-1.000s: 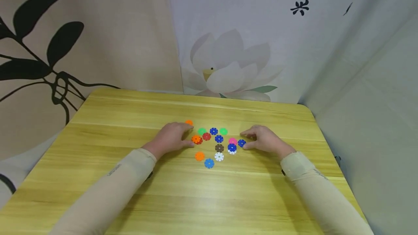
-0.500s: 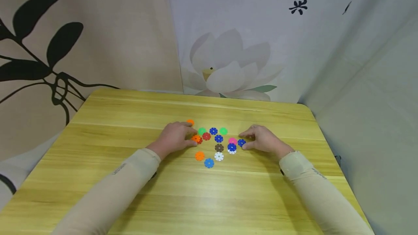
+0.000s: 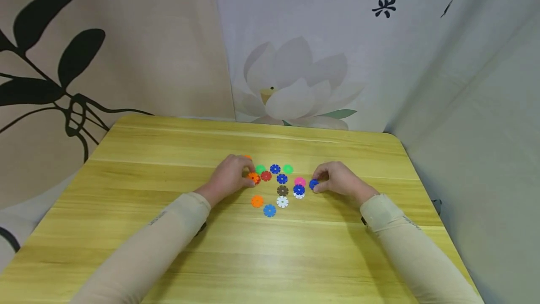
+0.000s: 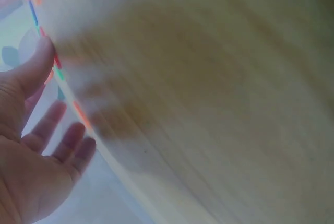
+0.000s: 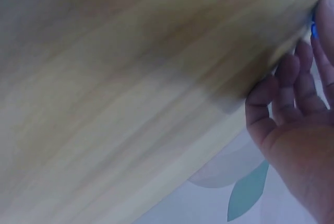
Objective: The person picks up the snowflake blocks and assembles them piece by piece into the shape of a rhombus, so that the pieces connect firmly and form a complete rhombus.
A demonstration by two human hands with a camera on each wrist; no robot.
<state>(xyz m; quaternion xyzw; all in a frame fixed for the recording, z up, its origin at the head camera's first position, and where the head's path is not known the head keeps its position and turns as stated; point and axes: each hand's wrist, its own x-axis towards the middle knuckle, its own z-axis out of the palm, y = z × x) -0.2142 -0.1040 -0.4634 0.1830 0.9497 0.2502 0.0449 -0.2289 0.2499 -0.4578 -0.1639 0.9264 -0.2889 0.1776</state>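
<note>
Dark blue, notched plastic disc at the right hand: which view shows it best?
Head view, because most of the dark blue disc shows at the right hand. Right wrist shows only a blue sliver near its edge; in left wrist, I cannot identify it.

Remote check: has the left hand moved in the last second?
Yes. In the head view the left hand has moved rightward, closer to the red notched disc, judged against the light-blue notched disc, which has stayed put.
</note>
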